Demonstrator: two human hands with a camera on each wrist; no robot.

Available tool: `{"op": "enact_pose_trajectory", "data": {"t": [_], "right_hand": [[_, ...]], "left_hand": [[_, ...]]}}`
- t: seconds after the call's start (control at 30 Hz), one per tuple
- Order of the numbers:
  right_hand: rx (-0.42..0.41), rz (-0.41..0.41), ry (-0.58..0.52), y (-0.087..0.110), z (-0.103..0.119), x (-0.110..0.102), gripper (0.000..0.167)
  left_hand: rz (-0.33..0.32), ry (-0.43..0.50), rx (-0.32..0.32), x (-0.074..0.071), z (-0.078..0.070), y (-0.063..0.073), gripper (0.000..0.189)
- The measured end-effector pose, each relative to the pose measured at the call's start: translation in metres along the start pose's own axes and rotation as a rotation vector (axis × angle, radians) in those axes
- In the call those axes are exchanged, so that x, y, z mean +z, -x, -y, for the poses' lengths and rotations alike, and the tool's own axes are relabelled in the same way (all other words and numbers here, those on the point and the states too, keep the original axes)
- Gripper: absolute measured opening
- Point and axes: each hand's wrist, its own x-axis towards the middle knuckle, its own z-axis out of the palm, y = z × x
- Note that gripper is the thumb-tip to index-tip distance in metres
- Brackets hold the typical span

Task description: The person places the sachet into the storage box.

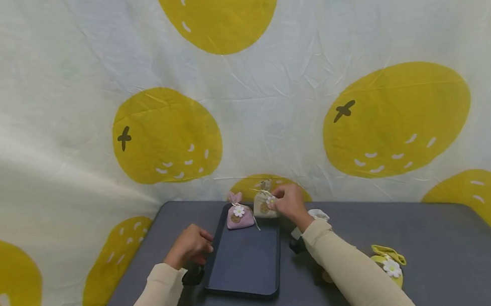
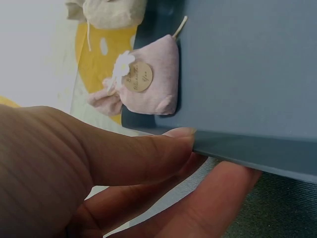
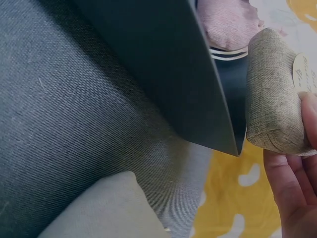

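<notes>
the right hand (image 1: 291,202) pinches the beige bag (image 3: 272,94), with the thumb on the front by the round tag and fingers under and behind. the bag is up near the far right corner of the tray (image 1: 241,259), just right of the pink bag (image 1: 246,220), which sits at the tray's far end. i can't tell if the beige bag is all the way over the tray.

to do this well, i think the bag should clear the rim first, then go down slowly, flat bottom first, without bumping the pink bag. it looks soft, so a light squeeze should do. watch the string, too; it could catch.

the left hand (image 1: 191,245) grips the tray's left edge, thumb on the rim and bent fingers below. that should help stop slipping. the right arm reaches far and in from the near right; the left arm comes from the near left.
</notes>
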Motion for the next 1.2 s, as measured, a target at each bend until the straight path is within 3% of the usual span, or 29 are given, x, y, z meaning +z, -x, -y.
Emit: {"op": "enact_pose_trajectory", "data": {"t": [0.33,0.8,1.07,1.2], "right_hand": [[0.049,0.004,0.040,0.007,-0.004,0.007,0.017],[-0.075,0.012,0.107,0.009,-0.013,0.015,0.017],[-0.232,0.045,0.352,0.012,-0.011,0.023,0.012],[-0.292,0.075,0.452,0.008,-0.012,0.022,0.036]], "left_hand": [[0.007,-0.004,-0.003,0.002,-0.002,0.002,0.030],[0.009,-0.017,0.009,0.003,-0.004,0.000,0.030],[0.008,0.005,-0.009,0.003,-0.003,0.001,0.031],[0.004,0.002,-0.007,0.002,-0.002,0.000,0.031]]}}
